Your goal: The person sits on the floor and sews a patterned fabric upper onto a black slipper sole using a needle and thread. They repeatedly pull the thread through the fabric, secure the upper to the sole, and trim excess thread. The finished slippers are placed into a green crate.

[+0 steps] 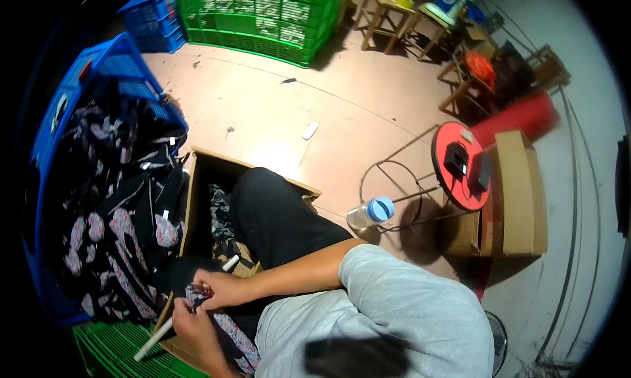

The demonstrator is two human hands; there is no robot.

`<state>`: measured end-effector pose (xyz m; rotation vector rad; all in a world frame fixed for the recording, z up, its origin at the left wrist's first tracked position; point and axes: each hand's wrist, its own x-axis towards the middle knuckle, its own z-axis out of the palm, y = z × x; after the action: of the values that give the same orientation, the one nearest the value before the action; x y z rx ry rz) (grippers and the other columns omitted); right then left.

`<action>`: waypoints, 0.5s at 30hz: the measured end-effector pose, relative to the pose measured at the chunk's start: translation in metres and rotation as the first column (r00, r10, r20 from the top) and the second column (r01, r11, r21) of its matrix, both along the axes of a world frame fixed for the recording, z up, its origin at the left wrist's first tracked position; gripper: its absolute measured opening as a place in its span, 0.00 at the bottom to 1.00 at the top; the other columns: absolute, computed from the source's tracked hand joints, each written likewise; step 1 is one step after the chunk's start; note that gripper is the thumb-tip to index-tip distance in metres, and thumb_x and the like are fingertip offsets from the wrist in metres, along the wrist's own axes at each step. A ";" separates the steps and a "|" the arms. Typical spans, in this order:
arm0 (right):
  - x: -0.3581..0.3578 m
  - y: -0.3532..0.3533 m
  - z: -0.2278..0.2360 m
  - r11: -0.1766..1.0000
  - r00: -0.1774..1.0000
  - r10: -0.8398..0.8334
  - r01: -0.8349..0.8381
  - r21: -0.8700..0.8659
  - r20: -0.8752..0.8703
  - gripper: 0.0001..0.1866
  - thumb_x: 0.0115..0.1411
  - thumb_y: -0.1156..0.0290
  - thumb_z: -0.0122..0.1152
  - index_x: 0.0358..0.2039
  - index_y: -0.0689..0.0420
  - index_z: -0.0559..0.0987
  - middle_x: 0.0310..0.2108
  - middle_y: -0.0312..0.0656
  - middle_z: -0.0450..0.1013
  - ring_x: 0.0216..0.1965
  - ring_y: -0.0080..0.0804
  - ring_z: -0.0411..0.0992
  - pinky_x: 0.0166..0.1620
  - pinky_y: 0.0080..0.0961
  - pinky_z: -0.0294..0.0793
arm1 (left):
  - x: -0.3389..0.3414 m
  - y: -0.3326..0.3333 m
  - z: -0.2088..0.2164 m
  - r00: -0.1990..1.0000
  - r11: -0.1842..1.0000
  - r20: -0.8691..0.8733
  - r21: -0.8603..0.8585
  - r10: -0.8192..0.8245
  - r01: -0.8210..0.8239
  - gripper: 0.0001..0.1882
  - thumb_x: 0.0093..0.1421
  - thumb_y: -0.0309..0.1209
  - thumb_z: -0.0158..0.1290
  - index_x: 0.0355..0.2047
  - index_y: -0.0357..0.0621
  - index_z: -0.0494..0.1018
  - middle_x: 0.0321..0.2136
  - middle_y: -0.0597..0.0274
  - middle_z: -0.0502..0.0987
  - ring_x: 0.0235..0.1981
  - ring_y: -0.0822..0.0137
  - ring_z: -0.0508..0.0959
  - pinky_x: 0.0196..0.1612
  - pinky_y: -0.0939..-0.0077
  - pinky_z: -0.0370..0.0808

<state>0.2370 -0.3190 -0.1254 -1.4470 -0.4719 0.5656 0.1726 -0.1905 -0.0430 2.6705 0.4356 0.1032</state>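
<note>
My left hand [190,319] and my right hand [222,290] meet over my lap, fingers pinched on a small piece of dark floral fabric [195,291]. A small dark red thing shows at the right fingertips, too small to make out. A strip of the same floral fabric [238,342] lies beside my left forearm. Beneath the hands runs a white rod [155,339], slanting across an open cardboard box [188,207]. Dark crumpled material [220,214] lies inside the box, next to my black-clad knee.
At left stands a blue crate [43,148] heaped with black and floral fabric pieces [125,227]. Green crates [263,17] stand behind and below left. To the right are a water bottle [368,214], a red round stool [463,164] and a cardboard box [519,200]. Wooden stools [384,17] line the back.
</note>
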 end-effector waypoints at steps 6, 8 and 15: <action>0.004 -0.012 0.013 0.997 0.997 -0.079 0.079 0.022 -0.001 0.27 0.46 0.70 0.70 0.44 0.57 0.66 0.35 0.42 0.71 0.36 0.34 0.72 0.39 0.29 0.72 | 0.015 -0.009 0.007 1.000 1.000 0.010 0.023 -0.008 0.008 0.13 0.44 0.16 0.54 0.30 0.35 0.64 0.23 0.48 0.69 0.27 0.46 0.71 0.34 0.59 0.68; 0.006 -0.021 0.011 0.994 0.993 -0.113 0.113 0.000 0.020 0.27 0.46 0.72 0.69 0.45 0.56 0.67 0.36 0.43 0.71 0.37 0.35 0.72 0.39 0.30 0.72 | 0.020 -0.014 -0.003 0.995 0.996 0.060 0.042 -0.078 0.075 0.13 0.46 0.18 0.54 0.29 0.38 0.62 0.22 0.52 0.65 0.24 0.52 0.66 0.31 0.64 0.67; 0.004 -0.050 -0.012 0.985 0.986 -0.164 0.166 -0.043 0.041 0.27 0.45 0.74 0.67 0.46 0.55 0.66 0.39 0.45 0.71 0.42 0.41 0.73 0.43 0.35 0.72 | 0.032 -0.059 -0.012 0.987 0.987 0.023 0.017 -0.160 0.159 0.10 0.45 0.19 0.54 0.27 0.37 0.64 0.22 0.49 0.72 0.25 0.48 0.73 0.32 0.60 0.70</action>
<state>0.2410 -0.3695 -0.1372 -1.5269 -0.3656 0.4199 0.2047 -0.2496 -0.0550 2.7038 0.2129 0.0912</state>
